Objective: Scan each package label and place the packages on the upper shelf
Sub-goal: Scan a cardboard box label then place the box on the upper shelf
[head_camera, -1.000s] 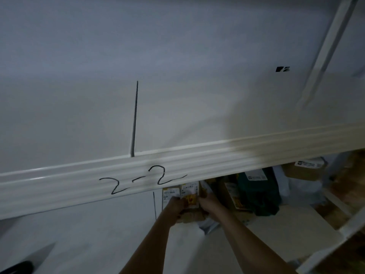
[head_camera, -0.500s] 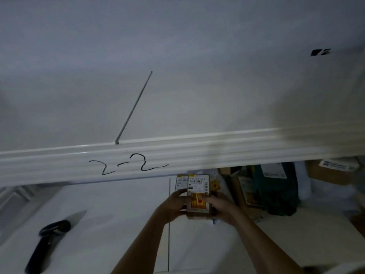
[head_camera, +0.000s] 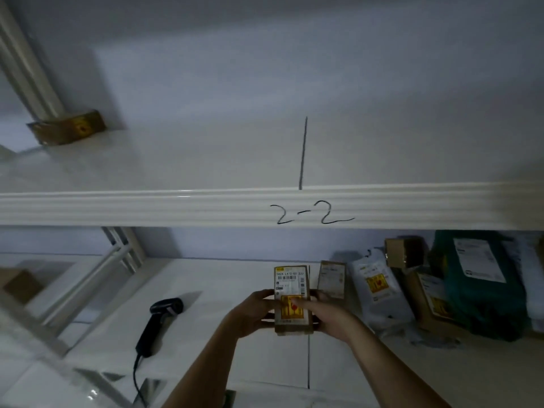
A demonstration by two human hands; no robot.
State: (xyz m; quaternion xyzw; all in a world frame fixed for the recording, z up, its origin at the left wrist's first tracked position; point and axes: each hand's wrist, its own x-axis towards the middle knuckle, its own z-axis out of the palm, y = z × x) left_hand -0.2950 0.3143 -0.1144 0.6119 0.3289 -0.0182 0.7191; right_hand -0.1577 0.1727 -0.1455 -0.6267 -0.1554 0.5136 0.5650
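Note:
I hold a small brown box (head_camera: 291,290) with a white barcode label and a yellow sticker facing me, above the lower shelf. My left hand (head_camera: 253,313) grips its left side and my right hand (head_camera: 329,315) grips its right side, a finger lying across the yellow sticker. A black handheld scanner (head_camera: 159,325) lies on the lower shelf to the left of my hands, its cable trailing toward me. The upper shelf (head_camera: 206,160), its front rail marked "2-2" (head_camera: 312,213), spans the view above and carries one small brown box (head_camera: 66,129) at its far left.
Other packages stand on the lower shelf at right: a slim brown box (head_camera: 332,278), a white poly bag (head_camera: 379,290), a small cardboard box (head_camera: 404,251), a flat brown box (head_camera: 432,301) and a dark green bag (head_camera: 482,284). White shelf uprights (head_camera: 26,69) rise at left.
The view has swung left and down, so the scanner and the upper shelf's left box now show fully. Both hands have drawn the labelled box out from the row of packages toward me.

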